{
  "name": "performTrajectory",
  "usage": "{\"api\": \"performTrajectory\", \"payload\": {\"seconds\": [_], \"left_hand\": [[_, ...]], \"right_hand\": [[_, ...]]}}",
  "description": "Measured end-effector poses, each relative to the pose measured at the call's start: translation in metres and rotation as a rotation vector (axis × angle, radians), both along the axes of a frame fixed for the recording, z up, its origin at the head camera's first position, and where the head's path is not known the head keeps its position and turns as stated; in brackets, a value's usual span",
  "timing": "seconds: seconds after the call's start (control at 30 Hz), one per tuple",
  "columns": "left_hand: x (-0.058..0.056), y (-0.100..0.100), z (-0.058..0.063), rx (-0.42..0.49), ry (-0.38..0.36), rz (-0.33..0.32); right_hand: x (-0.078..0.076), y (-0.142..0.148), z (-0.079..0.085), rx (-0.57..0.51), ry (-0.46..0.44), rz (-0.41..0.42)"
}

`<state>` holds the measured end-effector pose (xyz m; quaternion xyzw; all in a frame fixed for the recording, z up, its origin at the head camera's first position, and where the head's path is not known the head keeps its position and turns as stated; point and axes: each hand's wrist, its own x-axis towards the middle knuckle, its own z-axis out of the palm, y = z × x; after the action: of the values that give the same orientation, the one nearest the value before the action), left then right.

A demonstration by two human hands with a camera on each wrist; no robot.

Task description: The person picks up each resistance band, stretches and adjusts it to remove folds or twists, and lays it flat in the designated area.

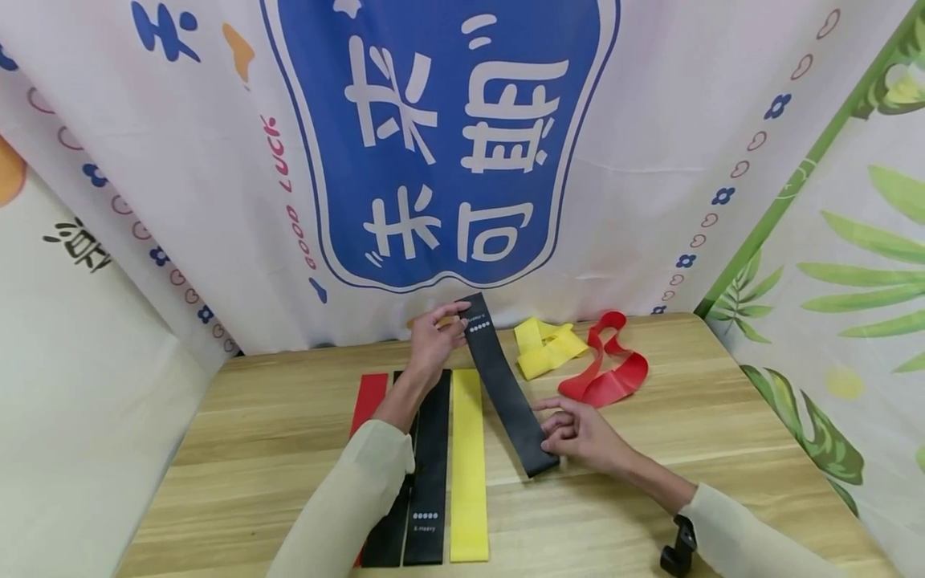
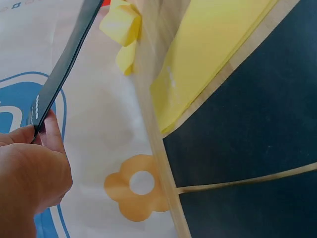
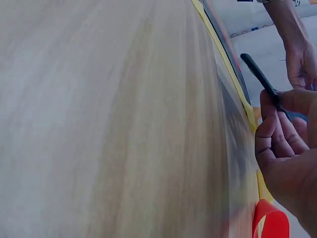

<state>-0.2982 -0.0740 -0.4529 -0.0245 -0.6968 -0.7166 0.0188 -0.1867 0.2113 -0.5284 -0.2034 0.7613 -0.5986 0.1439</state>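
Observation:
A black resistance band (image 1: pixel 506 385) with white dots and lettering slants above the table, flattened into a strip. My left hand (image 1: pixel 433 345) pinches its upper end between thumb and fingers; the left wrist view shows this grip on the band (image 2: pixel 64 69) too. Near the lower end, my right hand (image 1: pixel 578 433) pinches the band's edge, and in the right wrist view the thumb presses it against the fingers. Left of it, flat bands lie side by side: a red one (image 1: pixel 370 397) partly under my left arm, two black ones, one marked X-Heavy (image 1: pixel 431 457), and a yellow one (image 1: pixel 469 466).
At the table's back right lie a crumpled yellow band (image 1: pixel 549 347) and a loosely looped red band (image 1: pixel 610 381). A printed curtain (image 1: pixel 614 241) hangs behind the wooden table (image 1: pixel 267 449). A black wrist mount (image 1: pixel 678 550) sits on my right wrist.

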Motion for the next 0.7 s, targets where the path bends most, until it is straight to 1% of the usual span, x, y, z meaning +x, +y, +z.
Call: {"api": "performTrajectory", "payload": {"seconds": [0.07,0.2,0.3,0.37,0.47,0.7], "left_hand": [[-0.001,0.0,-0.002,-0.01,-0.006,-0.005],[-0.001,0.002,-0.007,-0.019,-0.036,-0.024],[-0.002,0.003,-0.011,-0.027,-0.064,-0.046],[-0.001,0.004,-0.014,-0.046,-0.085,-0.065],[0.001,0.005,-0.018,-0.085,-0.107,-0.091],[0.004,0.01,-0.03,-0.133,-0.109,-0.128]], "right_hand": [[0.002,-0.001,0.0,-0.012,0.014,0.028],[0.005,-0.005,0.001,-0.012,0.005,0.085],[0.008,-0.009,0.003,-0.012,-0.037,0.127],[0.011,-0.011,0.005,-0.011,-0.069,0.148],[0.015,-0.015,0.006,-0.001,-0.091,0.185],[0.024,-0.021,0.007,0.013,-0.11,0.235]]}}
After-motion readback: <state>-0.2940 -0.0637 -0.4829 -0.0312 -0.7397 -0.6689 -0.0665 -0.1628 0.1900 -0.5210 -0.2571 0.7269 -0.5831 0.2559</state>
